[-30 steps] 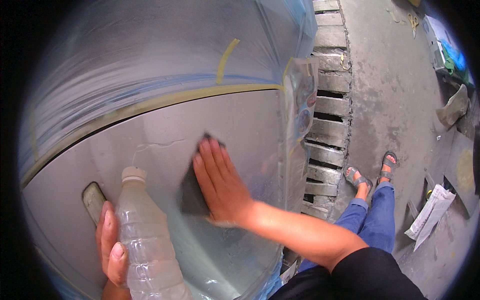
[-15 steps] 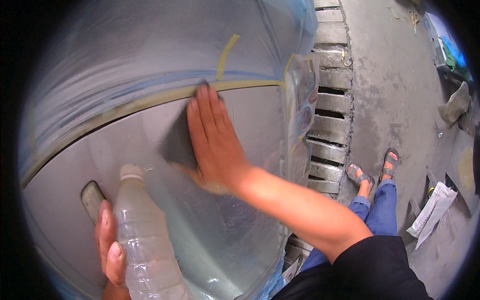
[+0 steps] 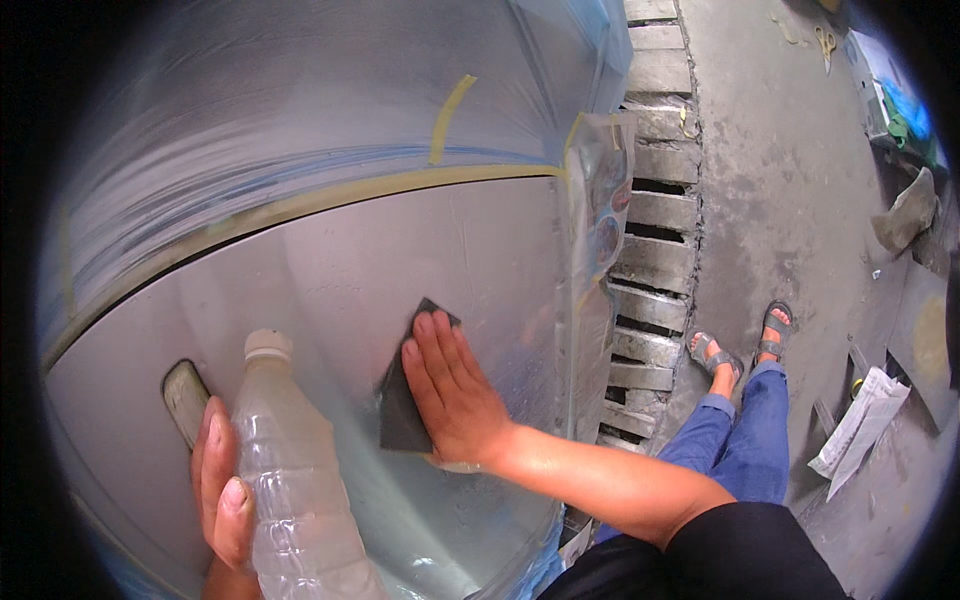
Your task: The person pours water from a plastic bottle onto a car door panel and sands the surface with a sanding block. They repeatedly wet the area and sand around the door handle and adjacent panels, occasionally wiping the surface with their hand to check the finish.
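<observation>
A grey, wet-looking car body panel (image 3: 340, 240) fills the middle of the head view. My right hand (image 3: 455, 395) lies with its fingers stretched flat over a dark sheet of sandpaper (image 3: 402, 412), pressing it against the panel's middle right; the thumb is mostly hidden. Corners of the sheet stick out past the fingertips and to the left of the hand. On the lower left, my left hand (image 3: 222, 490) is closed on a clear, ribbed plastic bottle (image 3: 300, 480) with a whitish cap, tilted slightly. Behind those fingers shows an oblong recess (image 3: 184, 400) in the panel.
Yellow masking tape (image 3: 350, 195) and plastic film (image 3: 300, 90) border the panel above. Right of it runs a slatted drain cover (image 3: 652, 260) along the concrete floor (image 3: 780, 200). Scissors (image 3: 825, 45), a white paper packet (image 3: 862, 425) and a box (image 3: 875, 85) lie farther right.
My right hand has slid down and slightly right across the panel with the sandpaper, away from the upper taped edge. My left hand and the bottle have stayed nearly in place.
</observation>
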### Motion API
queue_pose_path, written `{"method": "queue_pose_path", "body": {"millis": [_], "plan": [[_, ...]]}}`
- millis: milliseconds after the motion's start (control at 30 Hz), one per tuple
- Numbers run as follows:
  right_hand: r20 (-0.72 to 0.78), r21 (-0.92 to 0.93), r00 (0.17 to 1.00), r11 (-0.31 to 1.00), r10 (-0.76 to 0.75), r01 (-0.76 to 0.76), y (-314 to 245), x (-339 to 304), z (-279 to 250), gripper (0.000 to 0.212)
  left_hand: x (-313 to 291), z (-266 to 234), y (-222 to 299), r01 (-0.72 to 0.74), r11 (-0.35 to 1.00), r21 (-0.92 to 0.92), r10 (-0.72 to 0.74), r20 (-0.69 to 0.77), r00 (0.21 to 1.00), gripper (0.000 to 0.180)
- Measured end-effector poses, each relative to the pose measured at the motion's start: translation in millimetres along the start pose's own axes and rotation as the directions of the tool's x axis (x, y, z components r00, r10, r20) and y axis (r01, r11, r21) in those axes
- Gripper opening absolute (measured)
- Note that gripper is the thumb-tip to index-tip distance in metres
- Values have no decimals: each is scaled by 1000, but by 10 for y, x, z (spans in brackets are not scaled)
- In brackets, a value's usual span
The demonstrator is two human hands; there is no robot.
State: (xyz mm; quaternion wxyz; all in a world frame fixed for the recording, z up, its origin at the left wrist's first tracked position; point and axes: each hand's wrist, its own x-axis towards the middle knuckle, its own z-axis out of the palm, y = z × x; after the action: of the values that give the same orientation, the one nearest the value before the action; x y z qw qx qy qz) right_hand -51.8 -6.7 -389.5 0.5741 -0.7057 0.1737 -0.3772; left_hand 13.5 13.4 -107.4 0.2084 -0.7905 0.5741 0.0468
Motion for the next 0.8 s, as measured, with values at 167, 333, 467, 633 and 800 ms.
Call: {"method": "queue_pose_path", "body": {"millis": [167,333,467,633,800], "plan": [[-231,100,965,989,127,-106,394,942,-278,75,216,-6,103,-228,972,-51,226,-38,973,41],[-77,310,981,939,178,-146,250,197,-435,78,402,21,138,-474,880,36,475,-122,871,31],[185,712,955,639,231,-292,-281,-338,-700,74,424,54,305,-511,851,120,524,-144,840,31],[457,823,857,251,240,-509,-808,-189,-1195,77,326,154,692,-529,807,261,542,27,840,37],[764,626,560,-158,321,-763,-648,-241,-1146,82,145,323,803,-394,826,404,359,162,919,60]]}}
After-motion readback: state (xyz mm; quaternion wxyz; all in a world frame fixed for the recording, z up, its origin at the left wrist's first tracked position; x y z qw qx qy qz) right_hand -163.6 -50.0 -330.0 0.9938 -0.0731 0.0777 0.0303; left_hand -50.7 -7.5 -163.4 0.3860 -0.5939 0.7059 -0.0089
